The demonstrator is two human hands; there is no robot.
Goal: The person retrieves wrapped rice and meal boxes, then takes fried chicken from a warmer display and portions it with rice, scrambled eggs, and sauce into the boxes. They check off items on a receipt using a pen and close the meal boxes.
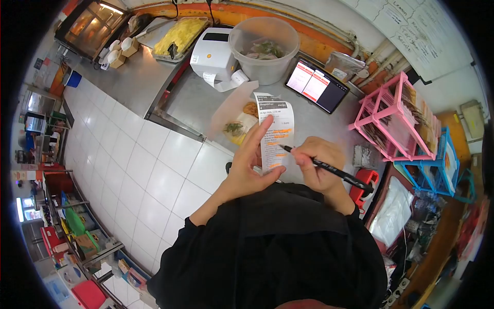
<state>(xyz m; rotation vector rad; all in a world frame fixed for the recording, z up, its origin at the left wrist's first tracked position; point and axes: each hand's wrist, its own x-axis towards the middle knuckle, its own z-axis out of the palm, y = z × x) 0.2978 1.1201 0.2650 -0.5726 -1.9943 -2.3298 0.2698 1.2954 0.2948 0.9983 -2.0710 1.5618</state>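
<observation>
My left hand (248, 165) holds a long printed receipt (278, 123) upright between thumb and fingers, over the front of the metal counter. Orange highlight marks show on several of its lines. In my right hand (321, 159) is a black marker pen (337, 173), gripped as for writing. Its tip is at the receipt's printed lines; whether it touches the paper I cannot tell. Behind the receipt, on the counter, lies food on a sheet of wrapping paper (226, 105), with a browned piece (250, 108) and some green leaves (234, 127), partly hidden by the receipt and my hand.
A white label printer (213, 51), a clear plastic tub (263, 64) with leaves and a tablet (316, 85) line the back of the counter. To the right stand a pink rack (393, 116), a blue rack (437, 165) and a red tape dispenser (363, 188). Tiled floor (149, 185) lies left.
</observation>
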